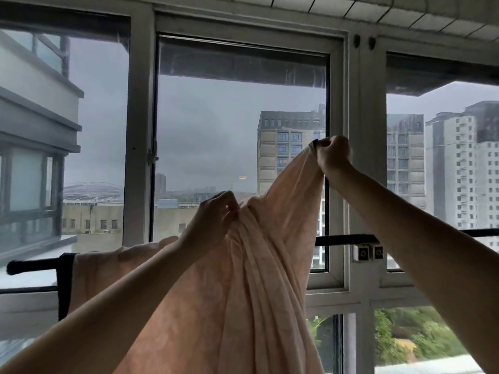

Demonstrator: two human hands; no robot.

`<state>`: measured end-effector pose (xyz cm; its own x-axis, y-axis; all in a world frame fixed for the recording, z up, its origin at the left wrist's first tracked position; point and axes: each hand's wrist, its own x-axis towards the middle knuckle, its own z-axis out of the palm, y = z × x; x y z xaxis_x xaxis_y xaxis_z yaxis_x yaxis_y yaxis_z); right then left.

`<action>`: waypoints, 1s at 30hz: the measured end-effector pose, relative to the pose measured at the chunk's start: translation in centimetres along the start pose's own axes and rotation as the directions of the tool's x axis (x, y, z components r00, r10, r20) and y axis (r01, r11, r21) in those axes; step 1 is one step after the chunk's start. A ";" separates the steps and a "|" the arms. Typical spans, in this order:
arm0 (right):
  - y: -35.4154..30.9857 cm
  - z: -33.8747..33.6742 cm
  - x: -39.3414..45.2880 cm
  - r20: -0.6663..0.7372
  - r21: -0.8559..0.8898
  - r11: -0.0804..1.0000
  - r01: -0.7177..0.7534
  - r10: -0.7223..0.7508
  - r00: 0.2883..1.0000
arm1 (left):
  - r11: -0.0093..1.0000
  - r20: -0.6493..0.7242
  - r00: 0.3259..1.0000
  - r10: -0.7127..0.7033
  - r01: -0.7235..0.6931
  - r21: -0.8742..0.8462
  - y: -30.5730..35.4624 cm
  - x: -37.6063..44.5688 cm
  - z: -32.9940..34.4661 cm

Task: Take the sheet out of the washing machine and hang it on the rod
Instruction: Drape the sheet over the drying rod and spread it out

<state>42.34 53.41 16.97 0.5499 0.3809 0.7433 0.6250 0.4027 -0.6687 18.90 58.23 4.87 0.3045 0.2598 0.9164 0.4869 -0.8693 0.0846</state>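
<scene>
A pale pink sheet (259, 279) hangs in bunched folds in front of the window, held up by both hands. My right hand (333, 155) pinches its top edge, raised high at the centre right. Lower and to the left, my left hand (216, 214) grips a gathered fold of the same sheet. A black rod (29, 265) runs across the window at about waist height of the frame; its right stretch, the rod (345, 240), shows past the sheet. Part of the pink cloth (102, 268) lies draped over the rod at the left. The washing machine is out of view.
A dark cloth strip (64, 284) hangs from the rod at the left. White window frames (361, 147) stand just behind the rod, with two small square fittings (368, 253) on the frame. Buildings and grey sky lie beyond the glass.
</scene>
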 end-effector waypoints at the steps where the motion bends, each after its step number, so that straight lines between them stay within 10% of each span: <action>1: 0.0 -0.3 0.2 -0.018 -0.026 1.000 0.010 -0.010 1.000 | 1.000 -0.004 1.000 0.008 -0.008 0.002 -0.1 -0.1 -0.1; 8: 4.3 -2.3 1.4 -0.062 -0.125 0.985 -0.118 0.111 0.992 | 1.000 -0.011 1.000 -0.028 0.028 0.011 -1.3 -0.9 -1.0; 14: 9.2 -1.6 -2.5 0.260 -0.307 0.951 -0.043 0.127 0.957 | 0.997 0.061 0.996 -0.065 0.067 -0.035 0.1 -1.5 0.7; 23: 8.6 0.3 -8.6 0.850 -0.205 0.840 0.503 -0.102 0.517 | 0.989 0.181 0.976 -0.121 0.133 -0.060 -1.5 -2.5 -0.1; 30: 10.0 2.1 -10.4 0.705 -0.208 0.732 0.648 -0.347 0.618 | 0.967 0.284 0.924 -0.256 0.246 0.072 -4.7 -4.9 -3.7</action>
<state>41.71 55.21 2.52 -0.2675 0.6830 0.6797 0.9296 0.3686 -0.0045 12.07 59.48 1.48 0.3895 0.5822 0.7137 0.6042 -0.7463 0.2791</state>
